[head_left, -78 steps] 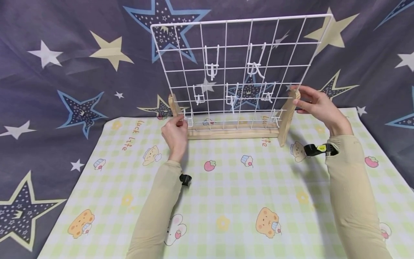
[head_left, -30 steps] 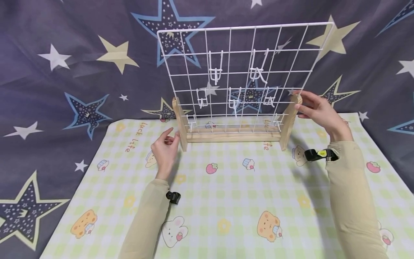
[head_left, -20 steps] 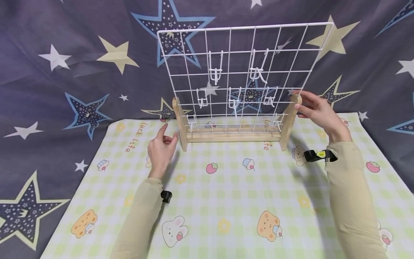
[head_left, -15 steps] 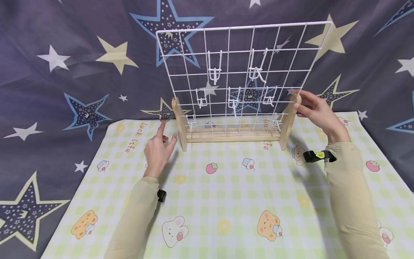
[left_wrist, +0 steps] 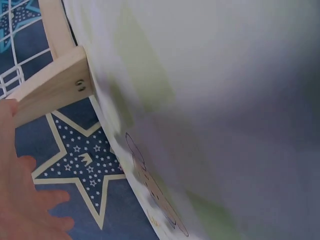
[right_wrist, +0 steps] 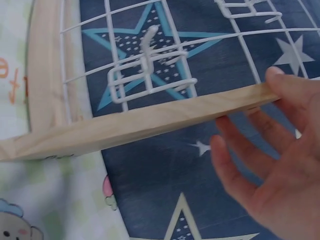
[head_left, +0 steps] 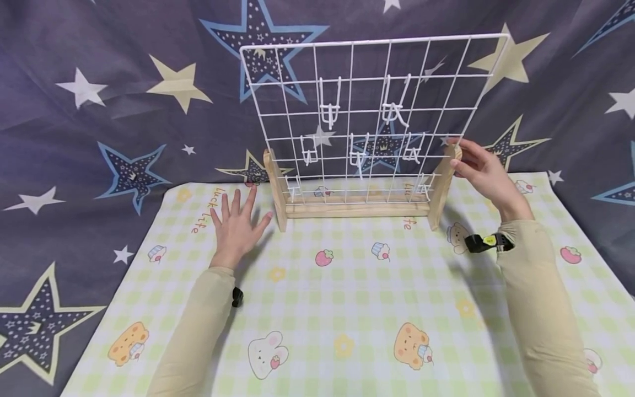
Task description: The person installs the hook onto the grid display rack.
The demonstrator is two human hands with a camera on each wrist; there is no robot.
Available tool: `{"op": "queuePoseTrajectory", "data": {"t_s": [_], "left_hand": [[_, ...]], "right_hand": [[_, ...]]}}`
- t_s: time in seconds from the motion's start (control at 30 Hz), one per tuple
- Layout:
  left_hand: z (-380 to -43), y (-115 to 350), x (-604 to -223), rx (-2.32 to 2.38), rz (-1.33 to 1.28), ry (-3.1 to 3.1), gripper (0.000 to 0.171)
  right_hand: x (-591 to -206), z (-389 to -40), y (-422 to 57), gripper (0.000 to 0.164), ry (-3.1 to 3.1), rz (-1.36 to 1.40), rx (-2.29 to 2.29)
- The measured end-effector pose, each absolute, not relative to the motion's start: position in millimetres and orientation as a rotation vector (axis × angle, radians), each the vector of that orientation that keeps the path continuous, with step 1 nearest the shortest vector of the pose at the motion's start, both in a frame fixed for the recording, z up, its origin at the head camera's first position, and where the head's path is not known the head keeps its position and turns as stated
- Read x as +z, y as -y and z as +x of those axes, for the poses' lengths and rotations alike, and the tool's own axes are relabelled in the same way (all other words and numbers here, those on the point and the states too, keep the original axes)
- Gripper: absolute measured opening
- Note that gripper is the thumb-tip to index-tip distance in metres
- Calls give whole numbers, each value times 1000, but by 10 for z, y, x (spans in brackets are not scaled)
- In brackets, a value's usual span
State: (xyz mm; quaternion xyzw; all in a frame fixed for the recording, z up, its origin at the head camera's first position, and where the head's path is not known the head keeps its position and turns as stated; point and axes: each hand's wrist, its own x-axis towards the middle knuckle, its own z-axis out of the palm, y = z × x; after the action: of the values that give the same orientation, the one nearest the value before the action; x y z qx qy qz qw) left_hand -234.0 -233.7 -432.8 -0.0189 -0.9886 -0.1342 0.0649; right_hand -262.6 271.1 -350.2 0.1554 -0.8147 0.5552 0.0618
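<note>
A white wire grid rack stands upright on a wooden base at the back of the table. Several white wire hooks hang on its grid. My right hand holds the top of the right wooden post, thumb at the front edge and fingers around the outer side. In the right wrist view the thumb touches the end of that post. To the left of the left wooden post, my left hand is spread over the cloth, apart from the rack and holding nothing.
A green and white checked tablecloth with cartoon prints covers the table. Behind it and along both sides hangs a dark star-patterned curtain. Black wrist cameras sit at both sleeves.
My left hand has let go near the rack's lower left hook, moved left past the post and spread its fingers. My right hand has stayed on the right post.
</note>
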Motion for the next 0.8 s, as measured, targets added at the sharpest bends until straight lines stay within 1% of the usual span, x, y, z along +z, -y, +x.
{"op": "queuePoseTrajectory", "data": {"t_s": [0.13, 0.23, 0.53, 0.8], "left_hand": [[-2353, 2375, -4303, -345, -75, 3003, 77], [-2361, 2397, -4295, -323, -74, 3016, 77], [-2344, 2436, -4337, -366, -77, 3054, 79], [-2328, 2492, -4335, -345, -54, 3073, 82]], "right_hand": [[-3537, -2659, -2707, 47, 2403, 494, 1710], [-3556, -2680, -2702, 46, 2414, 497, 1640], [-3667, -2620, -2761, 54, 2452, 539, 1316], [-3777, -2533, -2934, 53, 2546, 538, 861]]}}
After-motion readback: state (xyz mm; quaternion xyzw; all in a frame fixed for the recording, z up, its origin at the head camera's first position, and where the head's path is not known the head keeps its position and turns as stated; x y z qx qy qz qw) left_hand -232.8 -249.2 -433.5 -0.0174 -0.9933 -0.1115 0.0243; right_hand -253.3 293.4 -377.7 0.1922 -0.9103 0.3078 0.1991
